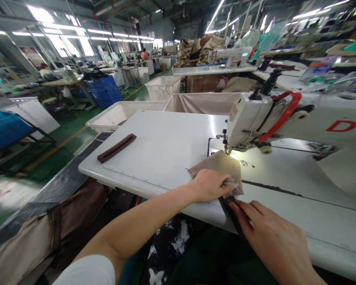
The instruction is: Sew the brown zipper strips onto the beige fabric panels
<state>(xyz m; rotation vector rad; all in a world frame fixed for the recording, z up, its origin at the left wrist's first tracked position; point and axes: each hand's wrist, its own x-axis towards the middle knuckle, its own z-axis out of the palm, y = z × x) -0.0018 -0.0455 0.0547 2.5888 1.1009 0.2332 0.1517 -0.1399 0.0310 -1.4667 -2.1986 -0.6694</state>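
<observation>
From my remote seat I see a beige, angular piece of fabric (216, 163) right of centre in the frame, lying on the smooth white tabletop (166, 138). Its far corner reaches the small metal presser foot (228, 150) of a white sewing machine with a curved red lever (241, 114). Whether the foot is pressed down on it, I cannot tell. My bare left hand (210, 184) rests over the near part of the fabric, its fingers drawn together on it; something small and greyish shows at the tips, but I cannot make it out. My bare right hand (273, 233), at lower right, has its thumb and forefinger pinched on a dark, narrow strip of cloth (233, 217) that hangs over the near edge, just below the beige piece.

I judge the step in hand to be lining up fabric and strip near the foot. To my mind, the next move calls for a steady pinch, the beige piece flat and square, and fingers clear of the foot. Left of centre, a flat maroon strip with a long slot (117, 149) lies well apart from both hands
</observation>
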